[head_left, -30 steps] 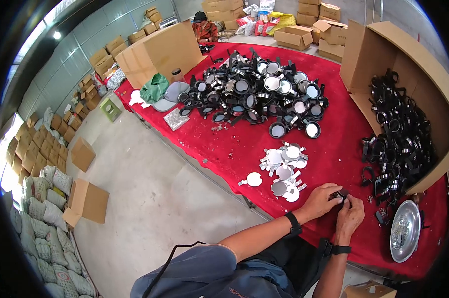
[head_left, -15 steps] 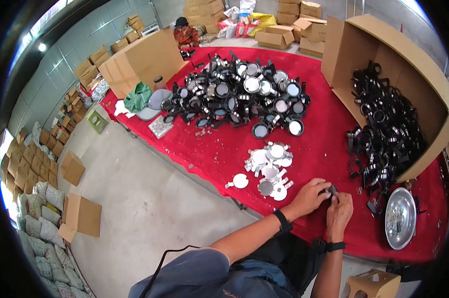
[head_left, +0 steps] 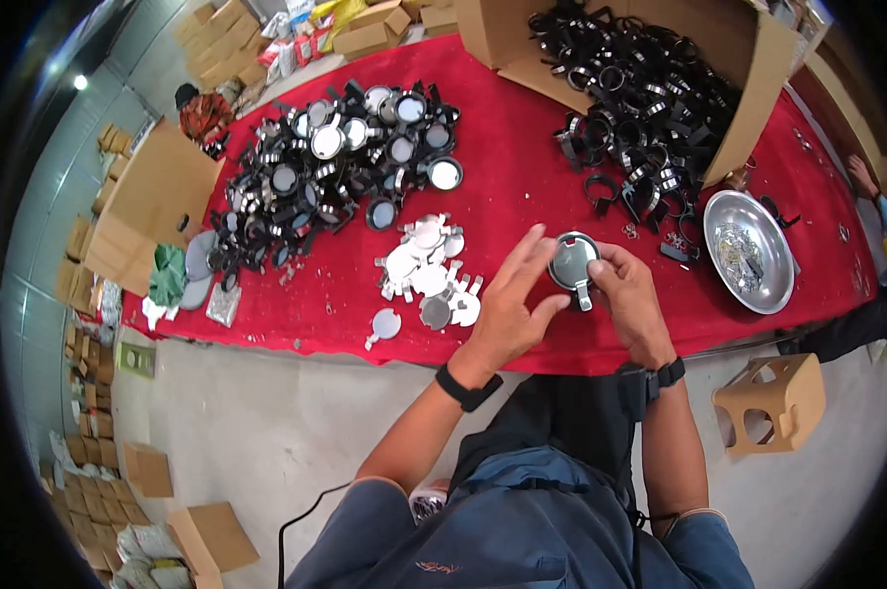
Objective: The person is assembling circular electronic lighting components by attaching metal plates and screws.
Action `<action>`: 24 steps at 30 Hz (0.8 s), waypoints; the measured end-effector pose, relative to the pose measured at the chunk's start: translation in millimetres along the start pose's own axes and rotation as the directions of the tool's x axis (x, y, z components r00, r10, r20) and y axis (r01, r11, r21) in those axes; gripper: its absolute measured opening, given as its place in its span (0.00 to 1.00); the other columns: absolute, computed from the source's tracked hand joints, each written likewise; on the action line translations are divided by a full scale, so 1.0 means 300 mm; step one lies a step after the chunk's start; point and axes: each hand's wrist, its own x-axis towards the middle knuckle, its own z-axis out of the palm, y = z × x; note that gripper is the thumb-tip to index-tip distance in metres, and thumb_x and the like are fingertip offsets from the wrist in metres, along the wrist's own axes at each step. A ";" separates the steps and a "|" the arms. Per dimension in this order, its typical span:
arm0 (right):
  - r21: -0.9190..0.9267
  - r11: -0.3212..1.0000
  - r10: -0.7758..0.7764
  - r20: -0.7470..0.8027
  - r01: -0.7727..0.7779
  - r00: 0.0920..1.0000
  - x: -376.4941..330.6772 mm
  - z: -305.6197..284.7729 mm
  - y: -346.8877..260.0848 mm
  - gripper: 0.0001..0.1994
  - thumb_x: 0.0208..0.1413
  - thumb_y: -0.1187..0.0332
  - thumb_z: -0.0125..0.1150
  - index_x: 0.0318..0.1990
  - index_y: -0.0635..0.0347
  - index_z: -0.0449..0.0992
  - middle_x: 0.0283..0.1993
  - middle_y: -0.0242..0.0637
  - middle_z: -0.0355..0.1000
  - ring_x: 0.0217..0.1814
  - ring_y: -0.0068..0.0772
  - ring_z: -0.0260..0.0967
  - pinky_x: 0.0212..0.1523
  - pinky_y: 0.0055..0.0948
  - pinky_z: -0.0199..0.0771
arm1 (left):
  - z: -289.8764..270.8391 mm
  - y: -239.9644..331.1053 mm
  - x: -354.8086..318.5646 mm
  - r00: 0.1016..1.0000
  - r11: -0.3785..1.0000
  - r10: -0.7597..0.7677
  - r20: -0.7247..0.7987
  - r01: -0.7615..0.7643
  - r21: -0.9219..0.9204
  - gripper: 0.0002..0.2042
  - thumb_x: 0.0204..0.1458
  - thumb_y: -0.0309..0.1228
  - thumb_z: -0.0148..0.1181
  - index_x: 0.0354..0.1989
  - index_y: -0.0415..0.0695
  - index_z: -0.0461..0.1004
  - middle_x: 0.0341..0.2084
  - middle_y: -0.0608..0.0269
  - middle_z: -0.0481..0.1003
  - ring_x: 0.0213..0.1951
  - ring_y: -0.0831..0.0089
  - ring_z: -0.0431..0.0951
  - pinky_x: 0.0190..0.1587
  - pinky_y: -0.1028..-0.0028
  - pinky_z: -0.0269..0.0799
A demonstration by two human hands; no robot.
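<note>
A round grey metal disc (head_left: 573, 263) with a dark rim and a silver tab is held over the table's near edge, its tab pointing toward me. My right hand (head_left: 634, 300) grips its right side, thumb on top. Beside its left edge, my left hand (head_left: 514, 299) is open, fingers stretched and thumb apart. To the left lies a small heap of pale discs with tabs (head_left: 429, 270), with one loose disc (head_left: 386, 324) nearer the edge. Farther left spreads a large pile of black rings fitted with discs (head_left: 306, 187).
On the right, an open cardboard box (head_left: 757, 98) spills black rings (head_left: 650, 108) onto the red cloth (head_left: 507, 128). An oval metal bowl (head_left: 775, 294) holds small metal parts. A tan plastic stool (head_left: 797, 393) stands on the floor. Another person (head_left: 203, 116) sits at far left.
My head view has swung right. The small dark part between both hands has given way to a disc in a dark rim, face up in my right hand; my left hand has opened away.
</note>
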 end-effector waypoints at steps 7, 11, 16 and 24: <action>-0.098 0.972 -0.211 0.020 0.212 0.977 -0.046 0.055 0.011 0.17 0.74 0.73 0.62 0.66 0.71 0.76 0.52 0.38 0.84 0.51 0.21 0.79 0.50 0.25 0.82 | -0.023 0.012 0.021 0.853 0.785 -0.519 0.047 0.498 -0.367 0.23 0.73 0.35 0.66 0.71 0.33 0.75 0.46 0.54 0.85 0.42 0.75 0.86 0.37 0.77 0.85; -0.199 0.953 -0.235 -0.008 0.229 0.972 -0.046 0.063 0.031 0.19 0.73 0.72 0.64 0.66 0.71 0.76 0.50 0.40 0.84 0.48 0.22 0.80 0.47 0.26 0.82 | 0.004 0.024 0.030 0.824 0.761 -0.566 0.024 0.533 -0.369 0.19 0.74 0.38 0.65 0.62 0.33 0.83 0.30 0.66 0.83 0.28 0.84 0.79 0.28 0.80 0.78; -0.234 0.957 -0.197 -0.093 0.171 0.976 -0.040 0.102 0.008 0.19 0.71 0.72 0.63 0.65 0.73 0.77 0.45 0.39 0.85 0.42 0.21 0.80 0.41 0.27 0.81 | 0.022 0.010 0.051 0.834 0.813 -0.551 0.018 0.541 -0.216 0.19 0.75 0.40 0.61 0.56 0.33 0.86 0.25 0.64 0.82 0.24 0.81 0.80 0.24 0.76 0.75; -0.067 0.990 0.099 -0.273 -0.122 0.957 0.152 0.021 0.094 0.13 0.69 0.69 0.65 0.53 0.71 0.85 0.35 0.34 0.82 0.31 0.22 0.76 0.29 0.27 0.75 | 0.015 -0.135 0.052 0.973 0.970 -0.216 0.081 0.205 0.134 0.32 0.63 0.34 0.72 0.75 0.37 0.72 0.73 0.41 0.73 0.74 0.49 0.74 0.72 0.57 0.73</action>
